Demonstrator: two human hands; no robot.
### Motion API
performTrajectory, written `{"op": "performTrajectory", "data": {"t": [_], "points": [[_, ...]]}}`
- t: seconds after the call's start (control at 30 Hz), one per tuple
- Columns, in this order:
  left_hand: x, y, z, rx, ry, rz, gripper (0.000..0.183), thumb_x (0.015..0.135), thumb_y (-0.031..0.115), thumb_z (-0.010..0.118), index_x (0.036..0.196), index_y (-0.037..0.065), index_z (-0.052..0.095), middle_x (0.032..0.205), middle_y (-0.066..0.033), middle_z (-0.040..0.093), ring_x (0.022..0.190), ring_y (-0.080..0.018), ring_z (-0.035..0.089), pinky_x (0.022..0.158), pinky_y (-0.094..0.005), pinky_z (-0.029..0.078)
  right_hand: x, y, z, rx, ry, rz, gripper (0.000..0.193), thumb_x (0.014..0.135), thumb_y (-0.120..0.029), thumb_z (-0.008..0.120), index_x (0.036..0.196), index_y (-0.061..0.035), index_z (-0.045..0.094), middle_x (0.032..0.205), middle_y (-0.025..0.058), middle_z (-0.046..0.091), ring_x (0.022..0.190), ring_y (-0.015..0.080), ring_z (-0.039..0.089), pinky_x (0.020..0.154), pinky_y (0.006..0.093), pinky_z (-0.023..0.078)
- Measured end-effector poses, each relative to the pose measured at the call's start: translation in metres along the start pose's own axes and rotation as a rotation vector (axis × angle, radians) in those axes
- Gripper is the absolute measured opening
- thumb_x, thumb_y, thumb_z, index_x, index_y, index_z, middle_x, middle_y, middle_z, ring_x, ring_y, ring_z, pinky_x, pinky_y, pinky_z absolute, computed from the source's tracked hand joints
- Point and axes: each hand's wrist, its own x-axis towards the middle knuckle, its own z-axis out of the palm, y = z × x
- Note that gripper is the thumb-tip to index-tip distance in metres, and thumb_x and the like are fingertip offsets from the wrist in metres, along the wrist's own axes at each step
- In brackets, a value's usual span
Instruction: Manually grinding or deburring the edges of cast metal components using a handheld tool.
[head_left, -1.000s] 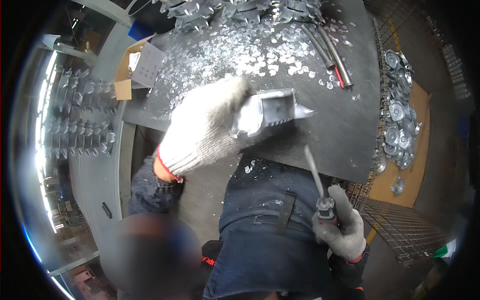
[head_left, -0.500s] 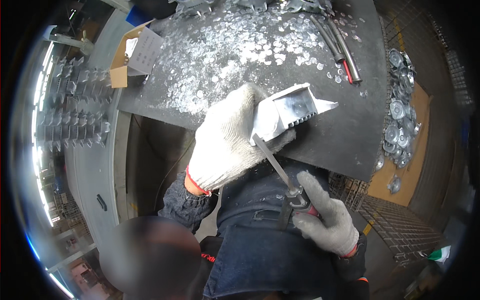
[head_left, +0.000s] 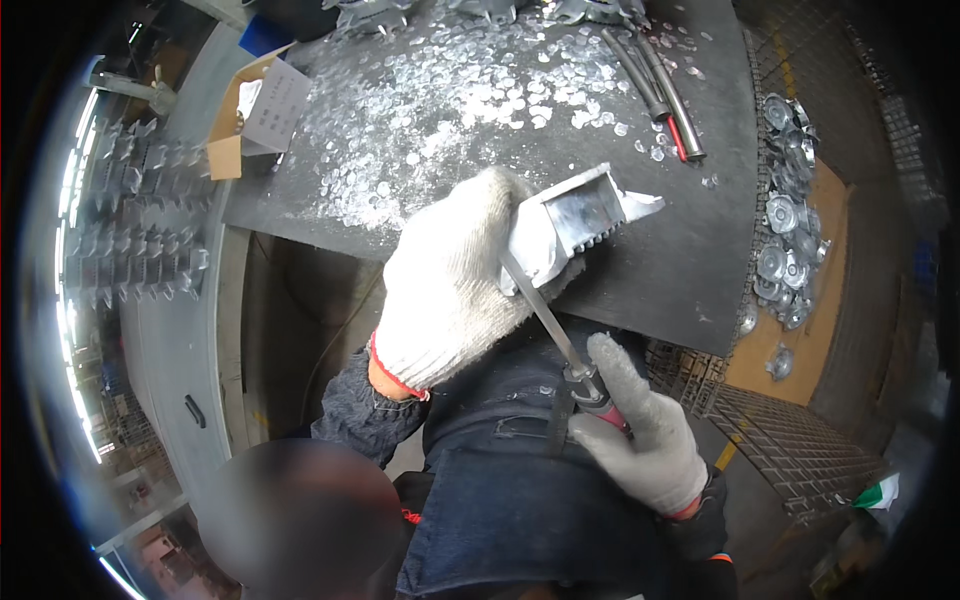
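In a white knit glove with a red cuff, my left hand [head_left: 452, 275] grips a silvery cast metal part [head_left: 588, 214] above the near edge of the dark table. The part has a box-like hollow, a row of small teeth along its lower side and a pointed tab at its right end. My right hand [head_left: 645, 435], also gloved, is wrapped round the red handle of a file [head_left: 548, 328], one finger stretched out along it. The file's long narrow blade slants up to the left and lies against the part's near-left edge, by my left fingers.
Metal chips and flakes [head_left: 440, 120] cover much of the table [head_left: 680, 260]. Two metal tubes, one with a red piece [head_left: 681, 138], lie at far right. An open cardboard box [head_left: 272, 108] stands at far left. Cast parts [head_left: 785, 235] lie beyond the right edge, near wire mesh.
The file's blade has slid a little farther up along the part's near-left edge. Both hands keep their grip, and the whole view has shifted slightly.
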Motion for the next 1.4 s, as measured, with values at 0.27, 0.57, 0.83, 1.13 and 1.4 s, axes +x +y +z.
{"op": "performTrajectory", "data": {"t": [0.27, 0.57, 0.83, 1.13, 1.4], "points": [[0.02, 0.017, 0.005, 0.016, -0.065, -0.074, 0.048, 0.081, 0.034, 0.098, 0.11, 0.008, 0.071, 0.082, -0.0117, 0.068, 0.079, -0.0376, 0.072, 0.076, -0.0429, 0.059, 0.005, -0.013, 0.019, -0.95, 0.455, -0.082, 0.058, 0.098, -0.023, 0.087, 0.153, -0.0244, 0.068, 0.079, 0.0045, 0.073, 0.059, 0.0212, 0.07, 0.051, 0.0363, 0.059], [0.04, 0.021, 0.006, 0.307, -0.19, 0.088, 0.039, 0.092, 0.035, 0.09, 0.108, 0.006, 0.071, 0.091, -0.0168, 0.072, 0.089, -0.0393, 0.075, 0.08, -0.0489, 0.06, 0.005, -0.018, 0.005, -1.04, 0.468, 0.063, 0.07, 0.094, -0.011, 0.09, 0.159, -0.0165, 0.065, 0.101, 0.0126, 0.081, 0.078, 0.0306, 0.08, 0.07, 0.0405, 0.067], [0.046, 0.021, 0.014, 0.358, -0.202, 0.145, 0.037, 0.091, 0.034, 0.089, 0.112, 0.007, 0.073, 0.093, -0.0155, 0.074, 0.092, -0.0384, 0.074, 0.082, -0.0495, 0.061, 0.006, -0.011, 0.004, -1.056, 0.567, 0.043, 0.07, 0.094, -0.01, 0.091, 0.159, -0.0201, 0.069, 0.09, 0.0137, 0.073, 0.071, 0.0315, 0.076, 0.066, 0.042, 0.064], [0.044, 0.013, 0.016, 0.343, -0.178, 0.201, 0.041, 0.093, 0.037, 0.088, 0.118, 0.007, 0.074, 0.096, -0.0161, 0.075, 0.094, -0.0372, 0.075, 0.083, -0.0488, 0.061, 0.013, -0.006, 0.008, -1.033, 0.486, 0.072, 0.074, 0.098, -0.014, 0.088, 0.166, -0.0158, 0.06, 0.09, 0.0137, 0.074, 0.071, 0.0315, 0.078, 0.067, 0.0429, 0.064], [0.046, 0.014, 0.021, 0.326, -0.157, 0.172, 0.037, 0.09, 0.038, 0.09, 0.104, 0.009, 0.072, 0.091, -0.0136, 0.075, 0.087, -0.0365, 0.076, 0.079, -0.0474, 0.061, 0.019, 0.008, -0.036, 0.486, 0.028, 0.343, 0.07, 0.117, -0.02, 0.064, 0.181, -0.0218, 0.036, 0.075, 0.0002, 0.058, 0.058, 0.0085, 0.053, 0.057, 0.0289, 0.048]]}}
